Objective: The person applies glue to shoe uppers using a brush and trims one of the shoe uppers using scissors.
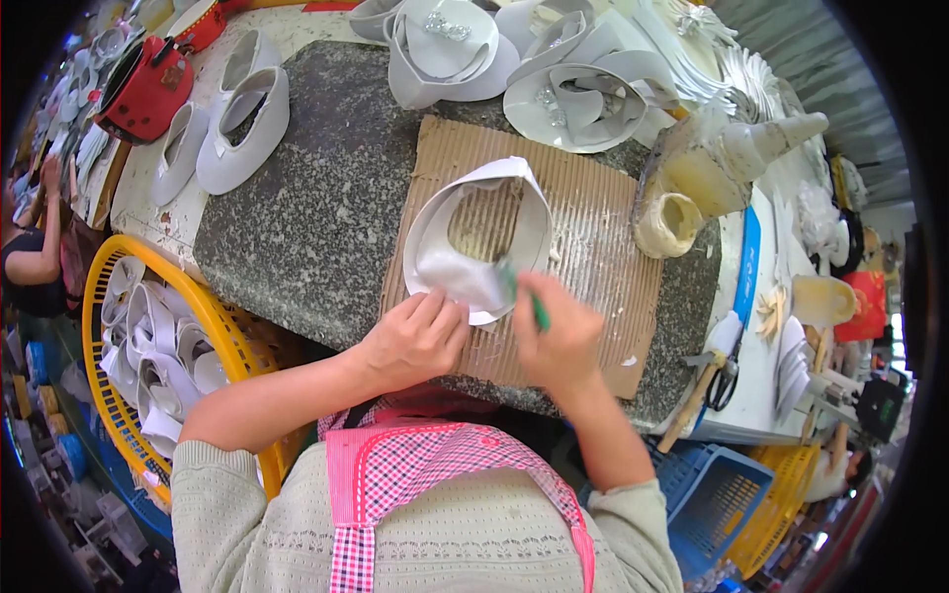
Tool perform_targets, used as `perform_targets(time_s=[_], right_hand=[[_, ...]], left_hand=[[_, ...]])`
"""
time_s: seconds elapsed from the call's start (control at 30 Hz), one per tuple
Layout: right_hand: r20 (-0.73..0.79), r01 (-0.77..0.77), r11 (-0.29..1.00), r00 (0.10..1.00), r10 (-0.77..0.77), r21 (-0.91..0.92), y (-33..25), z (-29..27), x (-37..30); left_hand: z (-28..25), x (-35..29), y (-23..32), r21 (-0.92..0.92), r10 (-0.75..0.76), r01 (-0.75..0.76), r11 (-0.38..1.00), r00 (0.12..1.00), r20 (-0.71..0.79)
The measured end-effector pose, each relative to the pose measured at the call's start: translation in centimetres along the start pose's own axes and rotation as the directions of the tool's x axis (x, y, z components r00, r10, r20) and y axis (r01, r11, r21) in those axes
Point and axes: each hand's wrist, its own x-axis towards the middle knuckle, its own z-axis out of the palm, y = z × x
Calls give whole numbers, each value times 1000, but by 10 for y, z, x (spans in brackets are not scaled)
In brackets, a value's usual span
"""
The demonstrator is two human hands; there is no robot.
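A white shoe upper point(423, 229), curved into a ring, lies on a ribbed sheet of brown cardboard point(608, 222) in front of me. My left hand point(420, 336) is closed on its near edge, fingertips pressed together. In my right hand point(561, 334) is a small brush with a green handle point(541, 313). The brush's head is smeared by motion over the upper's near inner side. Whitish streaks and dabs mark the cardboard. To the right stands a glue-smeared plastic bottle point(727, 163) with a long nozzle, and beside it a small crusted cup point(670, 225).
A dark speckled stone slab point(297, 217) lies under the cardboard. White shoe uppers point(450, 49) sit along the far edge, more at far left. A yellow basket point(99, 326) of uppers stands at left. Scissors point(724, 381) lie at right, above a blue crate point(717, 504). Another person's arm point(35, 262) shows far left.
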Motion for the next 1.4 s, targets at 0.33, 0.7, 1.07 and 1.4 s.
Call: perform_targets(time_s=[0.33, 0.7, 1.07, 1.4], right_hand=[[266, -371, -10, 647, 714, 929, 55, 14, -73], [398, -317, -241, 766, 506, 917, 53, 3, -66], [409, -347, -225, 678, 611, 911, 69, 10, -79], [403, -174, -396, 669, 624, 902, 59, 7, -66]], left_hand=[[-49, 29, -74, -633, -452, 463, 621, 871, 195], [-197, 19, -325, -973, -944, -84, 215, 238, -229], [-23, -162, -503, -981, -856, 185, -60, -515, -45], [-60, 62, -340, -206, -565, 527, 825, 760, -320]])
